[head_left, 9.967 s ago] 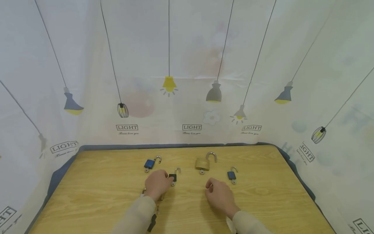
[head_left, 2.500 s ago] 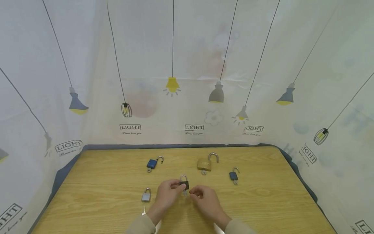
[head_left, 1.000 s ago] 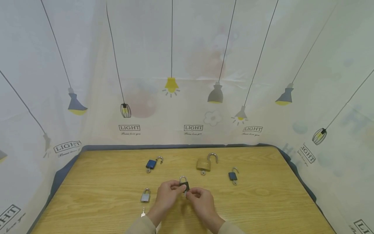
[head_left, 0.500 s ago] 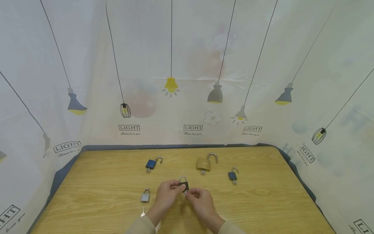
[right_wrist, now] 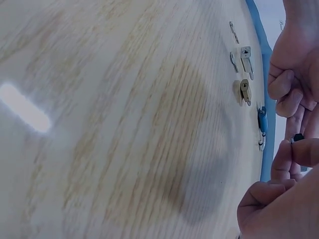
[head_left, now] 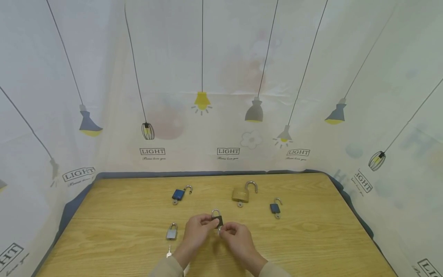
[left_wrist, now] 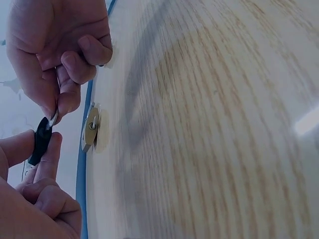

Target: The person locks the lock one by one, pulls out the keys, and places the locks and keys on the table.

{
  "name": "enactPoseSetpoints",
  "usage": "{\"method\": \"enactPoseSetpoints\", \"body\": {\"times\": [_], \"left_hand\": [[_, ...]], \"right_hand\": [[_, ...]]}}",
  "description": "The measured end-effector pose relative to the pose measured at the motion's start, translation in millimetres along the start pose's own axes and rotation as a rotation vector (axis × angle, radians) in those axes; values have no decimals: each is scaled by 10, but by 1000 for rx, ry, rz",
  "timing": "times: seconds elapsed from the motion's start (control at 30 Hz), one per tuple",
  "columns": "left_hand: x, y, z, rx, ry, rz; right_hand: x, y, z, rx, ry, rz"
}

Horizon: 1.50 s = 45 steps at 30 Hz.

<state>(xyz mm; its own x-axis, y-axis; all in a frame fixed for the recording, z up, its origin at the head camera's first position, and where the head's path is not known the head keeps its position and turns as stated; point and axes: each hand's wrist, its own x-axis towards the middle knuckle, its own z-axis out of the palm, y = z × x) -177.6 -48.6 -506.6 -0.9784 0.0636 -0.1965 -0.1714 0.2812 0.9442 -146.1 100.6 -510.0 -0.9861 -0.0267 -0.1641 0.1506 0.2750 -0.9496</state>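
Observation:
A small black padlock [head_left: 220, 219] is held up over the table in the thumb and fingers of my left hand [head_left: 196, 232]. Its steel shackle points away from me and looks seated at both ends. My right hand [head_left: 238, 238] pinches a small key [left_wrist: 53, 119] at the padlock's lower end. In the left wrist view the key meets the keyhole side of the black body; fingertips cover most of it. The right wrist view shows only a bit of the padlock [right_wrist: 298, 137] between the fingers.
Open padlocks with keys lie further back: blue [head_left: 178, 194], large brass [head_left: 240, 195], small dark blue [head_left: 275, 208]. A closed silver padlock [head_left: 171, 233] and a loose key [head_left: 169, 252] are at left. The right wrist view adds a small brass-coloured padlock [right_wrist: 244, 85] and another key [right_wrist: 233, 62].
Ten seconds ago the black padlock lay open on the table under my left hand. It was then lifted, its shackle closed, and my right fingers came onto the key. The last second shows little movement.

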Motion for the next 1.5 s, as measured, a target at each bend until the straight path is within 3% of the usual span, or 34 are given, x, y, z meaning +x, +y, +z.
{"method": "enactPoseSetpoints", "body": {"times": [0.37, 0.7, 1.0, 1.5], "left_hand": [[11, 36, -29, -14, 10, 43], [70, 97, -136, 6, 57, 32], [85, 131, -277, 122, 118, 15], [72, 56, -363, 238, 61, -1]], "right_hand": [[-1, -15, -86, -23, -118, 7], [-42, -12, -106, -92, -133, -30], [-47, 3, -116, -140, -116, -4], [-46, 56, -127, -205, -86, -79]]}}
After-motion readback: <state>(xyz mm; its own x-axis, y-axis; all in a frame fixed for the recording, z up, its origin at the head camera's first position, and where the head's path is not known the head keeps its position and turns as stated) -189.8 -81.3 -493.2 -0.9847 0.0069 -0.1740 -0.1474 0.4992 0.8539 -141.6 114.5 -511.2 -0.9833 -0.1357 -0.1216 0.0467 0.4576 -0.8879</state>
